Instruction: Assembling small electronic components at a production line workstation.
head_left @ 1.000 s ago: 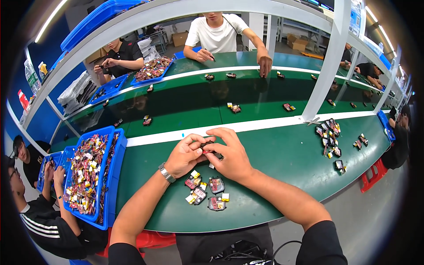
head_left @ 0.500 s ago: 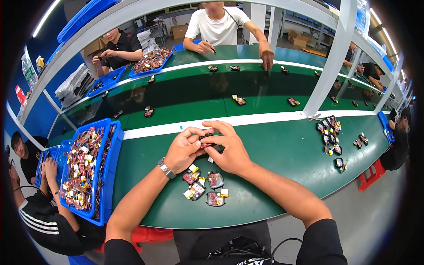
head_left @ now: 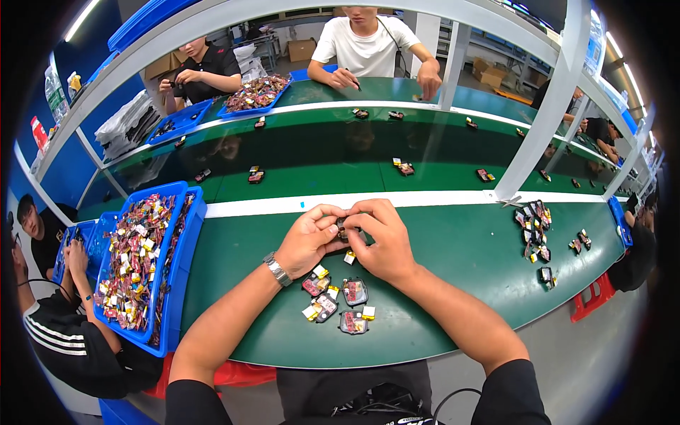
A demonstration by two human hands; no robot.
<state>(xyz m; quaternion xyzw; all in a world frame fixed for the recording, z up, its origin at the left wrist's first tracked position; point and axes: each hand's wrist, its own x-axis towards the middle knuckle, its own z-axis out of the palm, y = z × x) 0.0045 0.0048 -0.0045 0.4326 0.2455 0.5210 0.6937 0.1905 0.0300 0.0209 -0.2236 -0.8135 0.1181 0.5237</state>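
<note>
My left hand [head_left: 306, 244] and my right hand [head_left: 386, 241] meet over the green table, fingers closed around a small dark electronic housing [head_left: 342, 228]. Fingers cover most of it. A white and yellow piece [head_left: 350, 257] shows just below the fingertips; whether it is joined to the housing I cannot tell. Nearer me lie several watch-shaped black housings with red circuit boards and white-yellow pieces: one housing [head_left: 355, 291] just below my right hand, another housing [head_left: 353, 322] closest to me, and one more [head_left: 316, 285] beside my left wrist.
Blue bins [head_left: 138, 265] heaped with small red, white and yellow parts stand at left. More housings [head_left: 533, 227] are clustered at right. Beyond a white rail [head_left: 283, 205], a dark green belt [head_left: 297, 170] carries scattered housings. A metal post [head_left: 542, 103] rises at right. Co-workers sit across and at left.
My hands have turned slightly and drawn closer around the housing; its red part no longer shows. The white-yellow piece below the fingers is more visible. The whole view has shifted a little.
</note>
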